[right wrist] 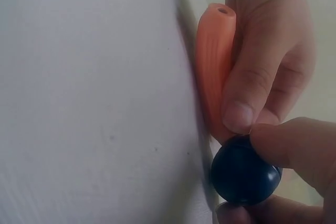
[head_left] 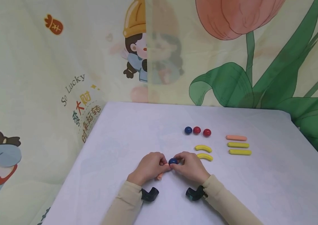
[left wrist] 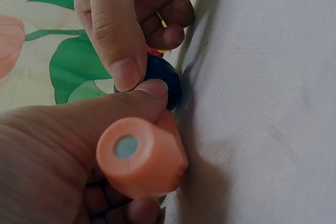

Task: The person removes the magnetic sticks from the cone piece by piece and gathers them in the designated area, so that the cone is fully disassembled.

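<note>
My left hand (head_left: 150,167) pinches a slightly curved salmon-orange rod (right wrist: 214,61) between thumb and fingers. One end of the rod (left wrist: 157,161), turned to the left wrist camera, has a round, pale grey inset. In my right hand (head_left: 192,166), thumb and fingers pinch a glossy dark blue ball (right wrist: 244,174). The ball sits against the rod's far end, and the thumbs nearly meet there. Whether the two are joined cannot be seen. Both hands are low over the white table, with the rod's near part (head_left: 159,177) showing below the left hand.
Beyond the right hand lie two curved yellow rods (head_left: 203,148). Farther back are a blue ball (head_left: 188,130) and two red balls (head_left: 197,130). To the right, a straight salmon rod (head_left: 236,137) and two straight yellow rods (head_left: 239,152) lie stacked in a column on the white table (head_left: 274,181).
</note>
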The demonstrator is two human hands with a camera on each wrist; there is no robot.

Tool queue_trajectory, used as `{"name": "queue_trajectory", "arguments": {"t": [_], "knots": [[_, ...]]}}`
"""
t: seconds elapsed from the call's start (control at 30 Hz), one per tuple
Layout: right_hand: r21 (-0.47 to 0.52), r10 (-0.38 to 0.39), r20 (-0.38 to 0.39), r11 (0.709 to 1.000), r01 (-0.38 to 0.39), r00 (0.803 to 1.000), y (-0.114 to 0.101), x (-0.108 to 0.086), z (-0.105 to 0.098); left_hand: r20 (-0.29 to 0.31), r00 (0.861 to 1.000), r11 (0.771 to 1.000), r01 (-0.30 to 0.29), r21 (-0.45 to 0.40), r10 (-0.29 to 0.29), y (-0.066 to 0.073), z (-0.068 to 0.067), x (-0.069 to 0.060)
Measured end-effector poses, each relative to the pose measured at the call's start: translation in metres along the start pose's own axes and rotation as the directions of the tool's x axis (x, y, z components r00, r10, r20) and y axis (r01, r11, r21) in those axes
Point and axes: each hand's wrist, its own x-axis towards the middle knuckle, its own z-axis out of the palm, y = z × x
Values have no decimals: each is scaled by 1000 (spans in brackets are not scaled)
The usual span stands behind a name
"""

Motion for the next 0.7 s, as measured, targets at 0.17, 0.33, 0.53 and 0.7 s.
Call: {"name": "queue_trajectory", "arguments": {"t": [0.17, 0.33, 0.53, 0.7], "knots": [[-20, 22, -44, 1000, -23, 999, 2, 3, -8, 18, 1000, 1000, 7, -22, -7, 2, 0, 0], [-53, 33, -131, 998, -41, 991, 6, 11, -36, 28, 1000, 999, 8, -44, -6, 2, 1, 1], [-70, 101, -190, 991, -116, 977, 21, 29, -87, 28, 1000, 999, 15, -50, -14, 0, 4, 0], [-85, 169, -262, 977, -197, 950, 44, 47, -125, 41, 999, 997, 31, -68, -28, -2, 6, 0]]}}
